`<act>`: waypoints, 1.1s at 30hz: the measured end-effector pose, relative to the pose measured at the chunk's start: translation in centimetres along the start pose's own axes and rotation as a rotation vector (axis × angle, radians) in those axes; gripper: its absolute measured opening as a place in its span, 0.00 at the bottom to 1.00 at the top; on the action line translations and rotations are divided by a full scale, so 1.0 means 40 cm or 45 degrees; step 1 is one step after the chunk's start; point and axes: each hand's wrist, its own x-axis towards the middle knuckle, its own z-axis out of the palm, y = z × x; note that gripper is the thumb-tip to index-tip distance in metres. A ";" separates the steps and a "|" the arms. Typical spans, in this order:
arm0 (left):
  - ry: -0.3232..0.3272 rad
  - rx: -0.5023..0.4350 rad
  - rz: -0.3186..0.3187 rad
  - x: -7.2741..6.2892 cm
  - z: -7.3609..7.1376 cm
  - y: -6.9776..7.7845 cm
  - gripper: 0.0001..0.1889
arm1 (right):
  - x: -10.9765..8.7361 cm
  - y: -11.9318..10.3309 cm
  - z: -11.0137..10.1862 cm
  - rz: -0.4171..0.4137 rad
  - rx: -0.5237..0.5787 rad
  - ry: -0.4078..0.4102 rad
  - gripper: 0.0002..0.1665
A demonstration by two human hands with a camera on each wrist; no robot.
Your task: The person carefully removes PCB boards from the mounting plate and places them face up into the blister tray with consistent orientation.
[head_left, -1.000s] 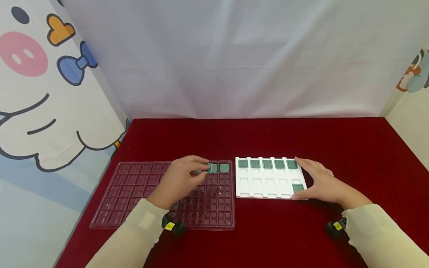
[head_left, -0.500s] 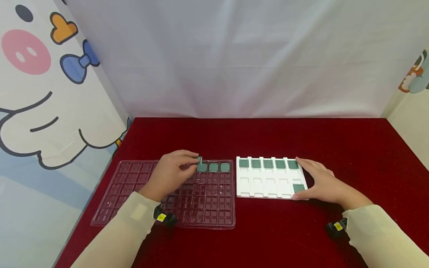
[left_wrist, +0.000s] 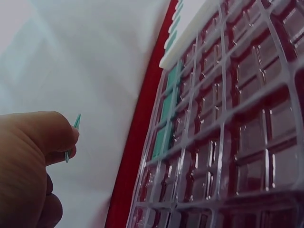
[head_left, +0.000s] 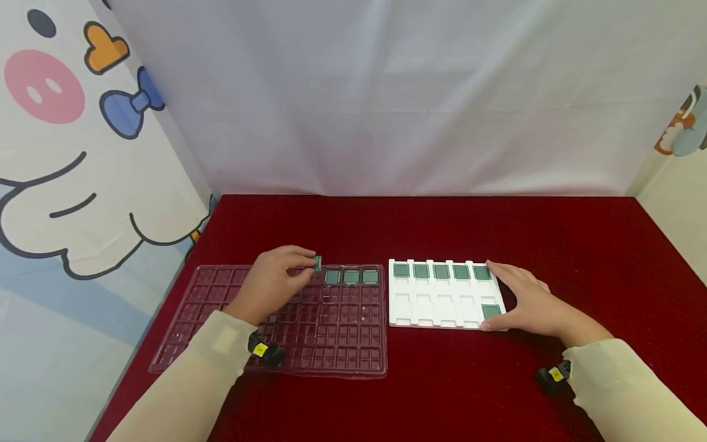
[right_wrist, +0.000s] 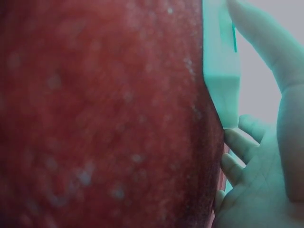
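Observation:
My left hand (head_left: pixel 270 279) pinches a small green square chip (head_left: pixel 317 263) between thumb and fingers, above the back edge of the clear plastic tray (head_left: pixel 301 372). In the left wrist view the chip (left_wrist: pixel 77 122) shows edge-on and apart from the tray. Three similar chips (head_left: pixel 351 277) lie side by side in that tray's back row, at its right end. My right hand (head_left: pixel 533 304) holds the right end of a white tray (head_left: pixel 422 288), thumb at the front corner and index finger at the back one. Green chips (head_left: pixel 441 271) fill the white tray's back row, and one chip (head_left: pixel 491 311) sits front right.
Both trays lie next to each other on a dark red tablecloth (head_left: pixel 442 393), a narrow gap between them. A white curtain (head_left: pixel 409 98) hangs behind the table. A cartoon-printed panel (head_left: pixel 66 184) stands on the left.
My left hand has lifted the chip off the clear tray and moved left with it, uncovering the row of three chips. My right hand stays in place on the white tray.

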 end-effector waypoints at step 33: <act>-0.089 0.003 -0.135 -0.003 0.059 -0.072 0.12 | -0.002 -0.003 -0.001 0.002 0.027 -0.003 0.73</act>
